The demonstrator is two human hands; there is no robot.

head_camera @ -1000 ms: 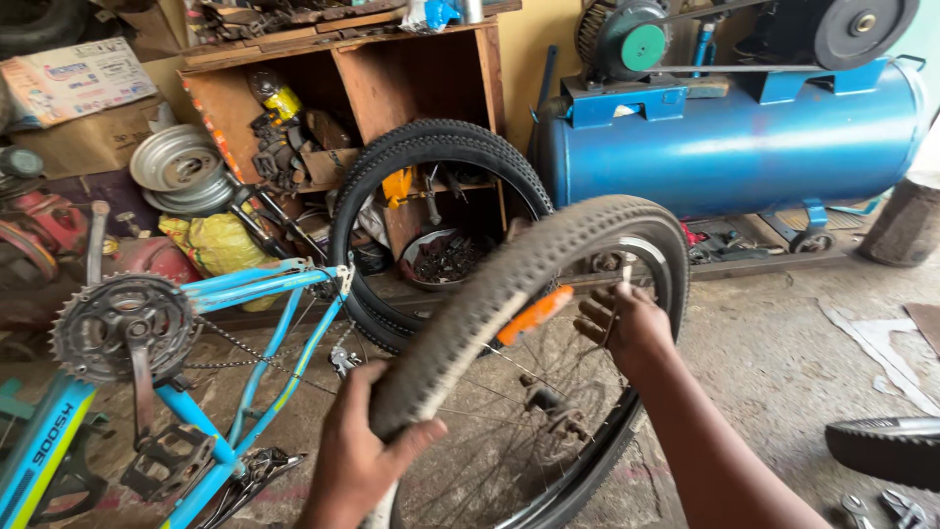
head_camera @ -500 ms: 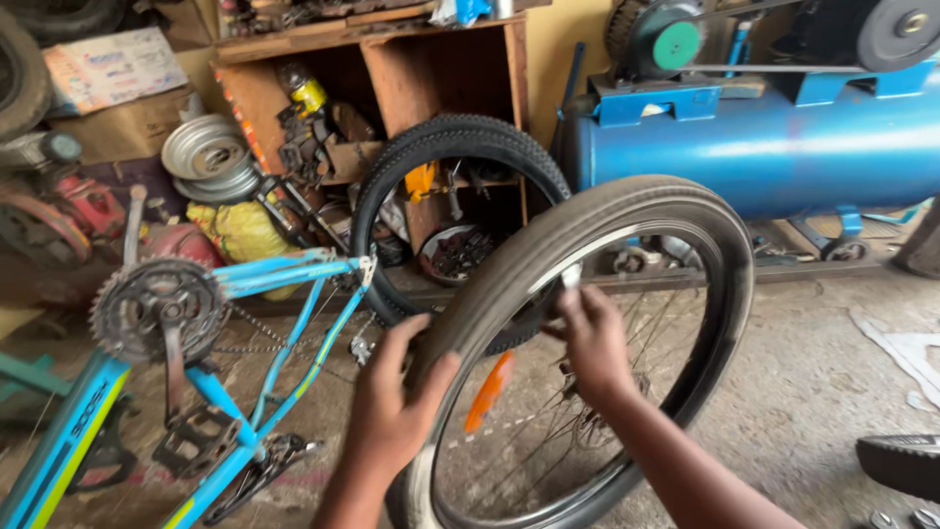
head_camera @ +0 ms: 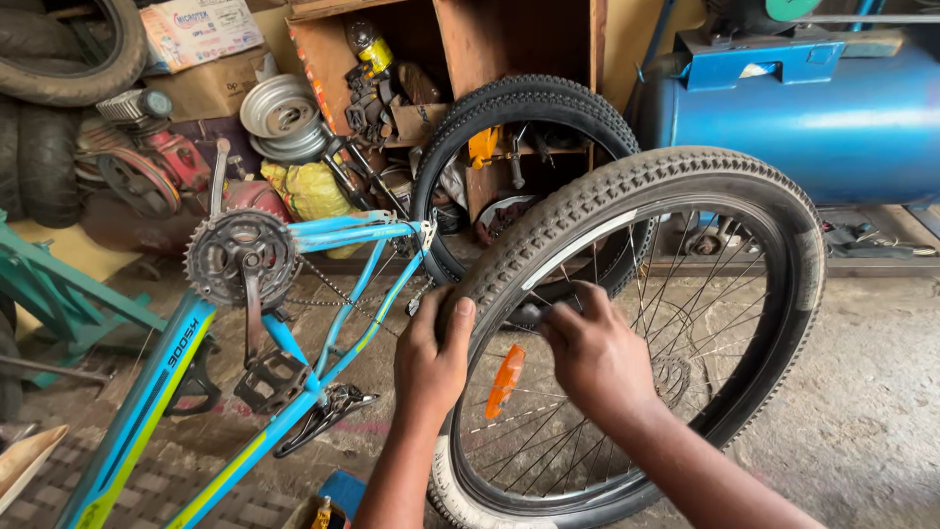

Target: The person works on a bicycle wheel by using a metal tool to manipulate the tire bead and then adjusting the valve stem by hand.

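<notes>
Fingers of L hand wrap over the tyre at its near-left edge, thumb up on the tread, clamped on the rubber; fingers of R hand are curled together and pinch at the tyre's inner edge by the rim, tips partly hidden so exact contact can't be told. Wheel stands upright on the floor in front of the person, just right of the upside-down blue bike frame w/ its chainring, and in front of a second tyre leaning at the wooden shelf; blue tank behind. Orange reflector sits in the spokes below the hands. Risks, as a judgement: wheel only rests on its lower edge and is steadied by the two hands, so a hard sideways pull could roll or tip it toward the frame; R fingertips tucked at the tyre edge could get pinched betw. rubber and rim; knuckles are close to the spokes; tyre edge could slip out of the L grip if rubber is dusty. Orientation: wheel plane roughly vertical, turned a bit to the camera so it reads as an oval; axle line runs approx. horizontal, toward viewer-left; oval's long axis tilts from lower left to upper right.
</notes>
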